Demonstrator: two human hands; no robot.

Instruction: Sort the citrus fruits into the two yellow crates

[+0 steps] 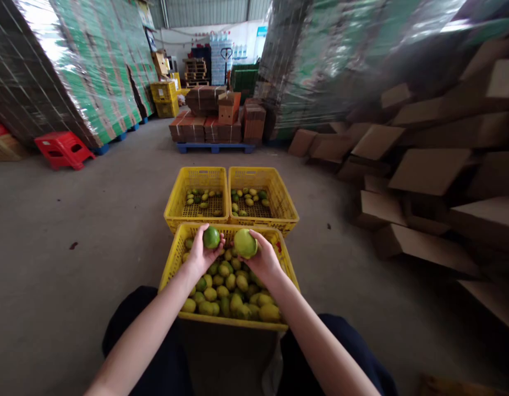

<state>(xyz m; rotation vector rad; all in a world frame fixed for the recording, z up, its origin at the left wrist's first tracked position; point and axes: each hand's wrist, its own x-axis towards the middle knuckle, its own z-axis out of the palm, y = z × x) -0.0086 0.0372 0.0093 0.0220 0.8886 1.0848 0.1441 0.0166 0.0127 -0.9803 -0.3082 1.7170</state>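
My left hand (203,256) is closed round a dark green lemon (211,237). In my right hand (263,257) sits a larger, paler yellow-green lemon (245,243), gripped by the thumb and fingers. Both hands are held over the near yellow crate (233,323), which holds many green and yellow lemons (231,281). Just beyond its far rim stand two more yellow crates side by side. The left one (168,211) and the right one (294,211) each have a scattering of lemons on the bottom.
Flattened and open cardboard boxes (419,170) are heaped on the right. Ahead, a blue pallet (215,148) carries bundled cartons (192,129). A red stool (63,148) stands at left, near wrapped stacks (101,66). My knees flank the near crate.
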